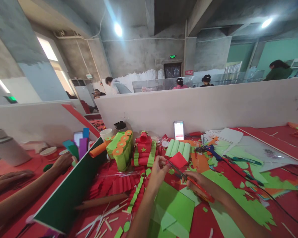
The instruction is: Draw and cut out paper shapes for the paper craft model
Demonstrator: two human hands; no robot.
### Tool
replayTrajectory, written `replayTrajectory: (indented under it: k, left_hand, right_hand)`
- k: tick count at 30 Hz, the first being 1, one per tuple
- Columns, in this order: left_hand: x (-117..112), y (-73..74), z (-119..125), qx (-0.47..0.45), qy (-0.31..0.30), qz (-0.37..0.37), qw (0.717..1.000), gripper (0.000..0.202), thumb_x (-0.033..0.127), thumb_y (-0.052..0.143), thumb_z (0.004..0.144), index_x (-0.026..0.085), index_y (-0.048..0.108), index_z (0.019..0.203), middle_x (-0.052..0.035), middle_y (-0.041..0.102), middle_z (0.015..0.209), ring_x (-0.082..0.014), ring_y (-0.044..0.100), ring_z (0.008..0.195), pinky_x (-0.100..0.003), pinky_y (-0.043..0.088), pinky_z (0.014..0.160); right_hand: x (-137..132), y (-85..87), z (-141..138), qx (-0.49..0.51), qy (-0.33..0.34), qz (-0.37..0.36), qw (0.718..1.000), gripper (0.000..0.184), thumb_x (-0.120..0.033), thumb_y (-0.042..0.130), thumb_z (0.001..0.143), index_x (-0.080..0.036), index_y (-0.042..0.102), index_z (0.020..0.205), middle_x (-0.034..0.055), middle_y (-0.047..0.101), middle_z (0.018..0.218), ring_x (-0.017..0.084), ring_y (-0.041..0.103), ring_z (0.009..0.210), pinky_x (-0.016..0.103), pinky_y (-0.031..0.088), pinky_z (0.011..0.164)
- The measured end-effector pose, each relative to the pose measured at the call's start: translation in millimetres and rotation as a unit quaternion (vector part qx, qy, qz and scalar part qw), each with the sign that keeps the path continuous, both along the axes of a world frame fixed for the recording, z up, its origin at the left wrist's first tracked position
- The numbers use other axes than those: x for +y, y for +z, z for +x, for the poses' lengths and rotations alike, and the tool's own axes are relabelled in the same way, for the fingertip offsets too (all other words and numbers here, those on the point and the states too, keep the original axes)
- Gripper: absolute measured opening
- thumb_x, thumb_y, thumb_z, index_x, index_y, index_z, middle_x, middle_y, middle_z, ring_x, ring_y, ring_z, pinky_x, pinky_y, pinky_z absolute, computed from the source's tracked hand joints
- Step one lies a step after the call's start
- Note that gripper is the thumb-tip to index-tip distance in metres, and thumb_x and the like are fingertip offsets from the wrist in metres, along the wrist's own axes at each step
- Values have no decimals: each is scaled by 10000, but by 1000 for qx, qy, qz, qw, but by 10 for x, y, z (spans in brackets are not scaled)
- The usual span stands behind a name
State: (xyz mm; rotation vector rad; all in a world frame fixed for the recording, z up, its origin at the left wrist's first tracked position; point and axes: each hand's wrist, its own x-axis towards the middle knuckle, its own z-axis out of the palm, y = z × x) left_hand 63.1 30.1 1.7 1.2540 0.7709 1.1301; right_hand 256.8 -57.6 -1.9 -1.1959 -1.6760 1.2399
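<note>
My left hand (pixel 161 169) pinches a small piece of red paper (pixel 178 160) by its near left corner. In my right hand (pixel 197 183) are scissors (pixel 200 189) with orange handles, their blades reaching to the red paper's lower edge. Beneath my hands lie sheets of green paper (pixel 175 205). Just behind the red piece stands a row of pale green paper rolls (pixel 175 147). Left of them sit a red paper model (pixel 143 150) with green strips and a star, and a green paper model (pixel 121 148) with orange tops.
A glue gun (pixel 212 151) with a black cord lies among green scraps (pixel 240 191) on the right. Thin white sticks (pixel 101 221) are scattered front left. A dark green board (pixel 69 188) separates another person's arms (pixel 37 185). A phone (pixel 178 130) leans against the white partition (pixel 213 105).
</note>
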Motion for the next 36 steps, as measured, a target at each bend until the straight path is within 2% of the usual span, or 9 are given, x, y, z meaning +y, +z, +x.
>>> replayTrajectory:
  k: [4, 13, 20, 27, 32, 36]
  left_hand:
    - [-9, 15, -3, -1, -1, -6, 1000, 339, 280, 770, 662, 190, 493, 834, 46, 553, 688, -109, 605, 604, -212, 456, 574]
    - [-23, 29, -2, -1, -2, -8, 1000, 333, 279, 764, 663, 194, 488, 828, 44, 567, 677, -110, 602, 603, -207, 444, 571]
    - [-46, 68, -3, 4, 6, -11, 1000, 307, 272, 747, 672, 195, 496, 832, 50, 543, 687, -98, 577, 593, -208, 447, 575]
    - [-17, 9, -1, -5, 5, -2, 1000, 336, 311, 770, 664, 198, 505, 837, 47, 530, 691, -104, 567, 619, -210, 439, 591]
    - [-7, -15, -2, -1, 8, -1, 1000, 332, 324, 767, 670, 198, 507, 834, 42, 538, 696, -106, 562, 625, -205, 419, 586]
    - [-2, -27, 4, -3, -2, 1, 1000, 319, 324, 747, 689, 196, 496, 841, 24, 572, 716, -114, 572, 640, -203, 403, 579]
  right_hand:
    - [35, -67, 21, 9, 12, -36, 999, 539, -695, 556, 813, -166, 584, 914, -55, 431, 622, 76, 339, 475, 199, 265, 421]
    - [60, -122, 26, 4, -11, -30, 999, 563, -710, 573, 785, -155, 593, 878, -50, 443, 632, 70, 346, 473, 200, 282, 430]
    - [60, -104, 15, 0, -32, 13, 999, 567, -721, 600, 754, -158, 627, 818, -16, 473, 646, 124, 425, 582, 228, 355, 503]
    - [95, -146, 34, -17, -29, 18, 999, 521, -681, 574, 803, -163, 632, 823, 26, 560, 747, 165, 504, 687, 251, 406, 567]
    - [116, -231, 24, 11, -34, 2, 999, 564, -716, 562, 786, -159, 615, 852, -9, 504, 672, 122, 450, 579, 228, 358, 503]
    - [55, -187, -14, 21, -21, -16, 999, 555, -708, 578, 784, -164, 589, 895, -56, 411, 616, 82, 349, 485, 203, 278, 432]
